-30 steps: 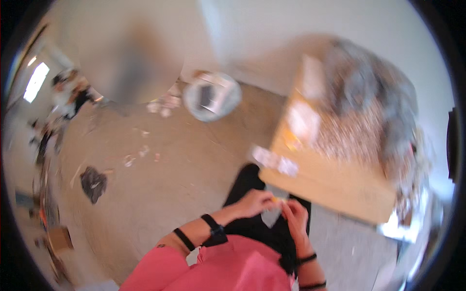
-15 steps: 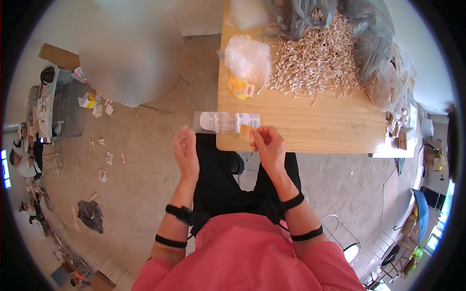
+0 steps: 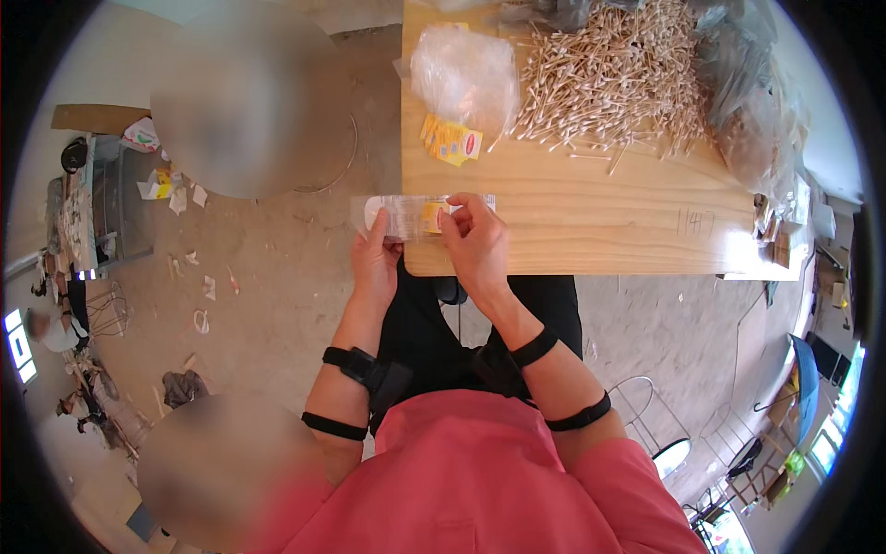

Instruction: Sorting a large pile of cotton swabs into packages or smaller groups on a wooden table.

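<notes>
A clear plastic packet (image 3: 401,222) with a white card and a row of cotton swabs lies at the table's front left corner, its left end jutting past the edge. My left hand (image 3: 374,263) grips that end, thumb on top and fingers curled beneath. My right hand (image 3: 478,242) pinches a small yellow card (image 3: 432,217) over the middle of the packet. Whether the card is inside the plastic or on top of it, I cannot tell. Behind the packet lies a small stack of similar yellow cards (image 3: 450,141).
A large heap of loose cotton swabs (image 3: 614,83) covers the back of the wooden table (image 3: 591,222). A bundle of clear plastic bags (image 3: 464,78) sits at the back left, and grey plastic bags (image 3: 746,120) at the right. Litter dots the floor on the left.
My left hand has come in from beside the packet and taken hold of its left end. My right hand has moved left with the yellow card, onto the packet's middle.
</notes>
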Motion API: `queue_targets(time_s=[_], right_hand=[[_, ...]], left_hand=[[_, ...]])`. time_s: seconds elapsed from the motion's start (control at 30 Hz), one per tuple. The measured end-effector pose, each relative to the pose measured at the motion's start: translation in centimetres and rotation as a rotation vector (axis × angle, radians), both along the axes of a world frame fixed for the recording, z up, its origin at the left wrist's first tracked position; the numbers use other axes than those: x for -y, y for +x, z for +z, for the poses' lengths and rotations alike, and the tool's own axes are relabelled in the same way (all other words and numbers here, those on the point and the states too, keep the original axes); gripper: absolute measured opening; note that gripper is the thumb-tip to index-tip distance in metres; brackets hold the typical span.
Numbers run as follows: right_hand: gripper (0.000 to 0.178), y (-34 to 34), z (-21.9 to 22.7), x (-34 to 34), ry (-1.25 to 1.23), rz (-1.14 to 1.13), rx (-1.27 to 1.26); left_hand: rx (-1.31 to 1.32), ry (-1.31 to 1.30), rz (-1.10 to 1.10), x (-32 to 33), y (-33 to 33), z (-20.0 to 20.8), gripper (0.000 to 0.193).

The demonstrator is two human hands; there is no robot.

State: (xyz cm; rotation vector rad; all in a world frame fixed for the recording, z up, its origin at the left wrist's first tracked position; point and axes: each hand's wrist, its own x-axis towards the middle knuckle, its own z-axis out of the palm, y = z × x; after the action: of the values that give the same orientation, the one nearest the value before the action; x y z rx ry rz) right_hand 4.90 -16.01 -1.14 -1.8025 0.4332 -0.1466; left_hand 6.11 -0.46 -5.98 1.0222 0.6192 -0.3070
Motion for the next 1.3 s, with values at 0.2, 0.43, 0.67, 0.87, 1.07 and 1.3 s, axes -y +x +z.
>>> queue_targets(time_s=[0.2,0.43,0.67,0.87,1.07,1.3], right_hand=[[0.016,0.3,-1.2,-0.6,-0.064,0.031,0.018],[0.017,0.2,-1.5,-1.5,-0.074,0.045,0.052],[0.022,0.7,0.0,-0.8,-0.161,0.058,-0.005],[0.057,-0.4,-0.3,2.5,-0.405,0.285,0.241],[0.085,-2.2,-4.7,2.9,-0.88,0.598,0.181],[0.069,-1.2,-1.9,0.1,-0.973,0.686,0.1]], left_hand=[[0.001,0.068,0.089,1.6,-0.3,0.5,0.023],[-0.008,0.091,0.079,1.8,-0.8,0.8,0.025],[-0.024,0.094,0.08,1.8,-0.4,0.1,0.024],[0.001,0.052,0.094,0.4,0.4,0.3,0.028],[-0.012,0.698,-0.334,2.7,-0.8,0.2,0.055],[-0.008,0.273,-0.016,1.9,-2.6,-1.3,0.047]])
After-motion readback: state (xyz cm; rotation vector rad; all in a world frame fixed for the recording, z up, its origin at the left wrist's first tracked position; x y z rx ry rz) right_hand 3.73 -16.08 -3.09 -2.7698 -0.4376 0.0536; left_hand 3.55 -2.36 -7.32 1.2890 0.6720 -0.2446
